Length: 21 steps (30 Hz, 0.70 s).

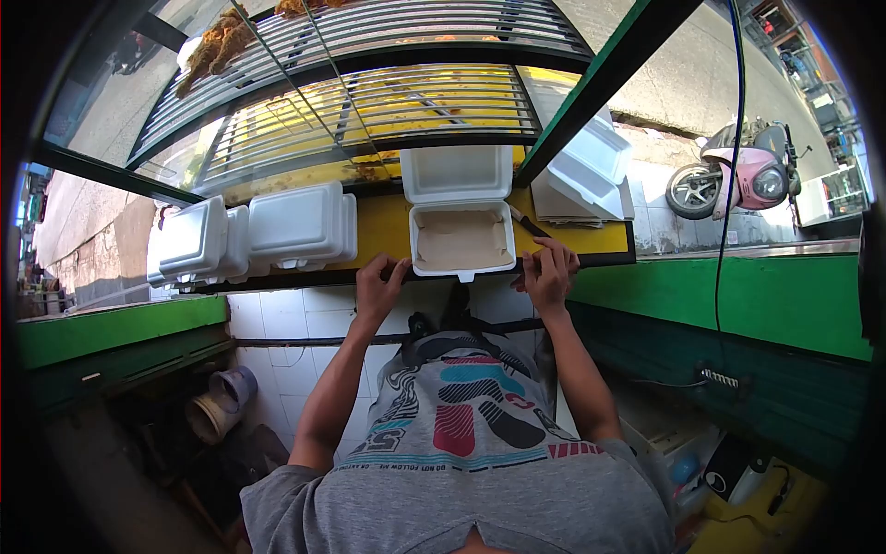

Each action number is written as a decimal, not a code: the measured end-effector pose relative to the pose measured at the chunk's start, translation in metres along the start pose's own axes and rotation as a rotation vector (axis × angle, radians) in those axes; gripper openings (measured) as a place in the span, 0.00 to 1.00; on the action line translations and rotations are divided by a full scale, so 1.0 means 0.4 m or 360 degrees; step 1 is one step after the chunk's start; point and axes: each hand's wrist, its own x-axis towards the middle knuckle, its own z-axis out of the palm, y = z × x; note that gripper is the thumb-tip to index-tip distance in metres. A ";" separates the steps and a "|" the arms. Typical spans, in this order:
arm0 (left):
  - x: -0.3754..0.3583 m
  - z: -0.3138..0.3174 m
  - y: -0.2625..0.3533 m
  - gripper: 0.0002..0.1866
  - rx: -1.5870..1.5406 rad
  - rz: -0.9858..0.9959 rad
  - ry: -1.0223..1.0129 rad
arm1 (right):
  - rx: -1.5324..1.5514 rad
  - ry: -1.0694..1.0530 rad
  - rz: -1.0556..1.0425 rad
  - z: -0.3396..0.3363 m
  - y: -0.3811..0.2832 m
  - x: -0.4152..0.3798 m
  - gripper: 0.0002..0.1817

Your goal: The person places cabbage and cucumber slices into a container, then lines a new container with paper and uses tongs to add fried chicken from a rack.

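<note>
A white foam takeaway box (459, 272) stands opened on the yellow counter in front of me, its lid (456, 174) tipped back on the far side. Brown paper (461, 238) lines its base. Loosely curled beside the box's near left corner is my left hand (379, 286), fingertips close to the wall and nothing visible in them. On the other side, my right hand (548, 274) has bent, parted fingers by the near right corner and also shows nothing held. A dark handle (528, 222) lies just beyond the right fingertips.
Closed foam boxes (297, 222) stand stacked on the left, with more (189, 238) farther over. Open foam boxes (591, 162) sit on a pile at the right. Behind glass, a slatted rack (415, 97) bears fried pieces (221, 46). A green post (591, 102) slants nearby.
</note>
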 end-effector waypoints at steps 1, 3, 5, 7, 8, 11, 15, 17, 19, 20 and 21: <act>-0.001 -0.001 0.022 0.10 -0.0085 -0.0059 0.0040 | -0.0017 0.0054 0.0120 0.000 -0.002 0.006 0.06; 0.014 0.009 0.041 0.11 -0.0170 -0.0110 0.0082 | 0.0157 0.0106 0.0153 0.018 0.002 0.041 0.08; 0.033 0.030 0.030 0.17 -0.0403 -0.0373 0.0166 | 0.0333 0.0149 0.0186 0.042 -0.006 0.087 0.09; 0.068 0.048 0.023 0.19 -0.0305 -0.0281 0.0194 | 0.0542 -0.0172 0.0601 0.066 -0.029 0.140 0.14; 0.086 0.057 0.019 0.21 -0.0207 -0.0197 0.0223 | 0.0542 -0.0173 0.0601 0.090 -0.030 0.153 0.14; 0.154 0.097 -0.014 0.22 -0.0426 -0.0230 0.0263 | 0.0772 -0.0211 0.0780 0.146 -0.036 0.176 0.16; 0.166 0.084 0.070 0.22 -0.0709 -0.0596 0.0043 | 0.0800 -0.0274 0.0927 0.140 -0.054 0.158 0.17; 0.137 0.100 0.060 0.21 -0.0758 -0.0442 0.0122 | 0.0762 -0.0315 0.0898 0.109 -0.076 0.134 0.18; 0.099 0.083 0.072 0.20 -0.0796 -0.0505 0.0138 | 0.0880 -0.0482 0.1055 0.063 -0.095 0.129 0.18; 0.084 0.074 0.060 0.20 -0.0777 -0.0427 0.0152 | 0.1189 -0.0350 0.0937 0.079 -0.077 0.112 0.16; 0.068 0.064 0.048 0.19 -0.0759 -0.0354 0.0160 | 0.1190 -0.0353 0.0934 0.083 -0.065 0.119 0.16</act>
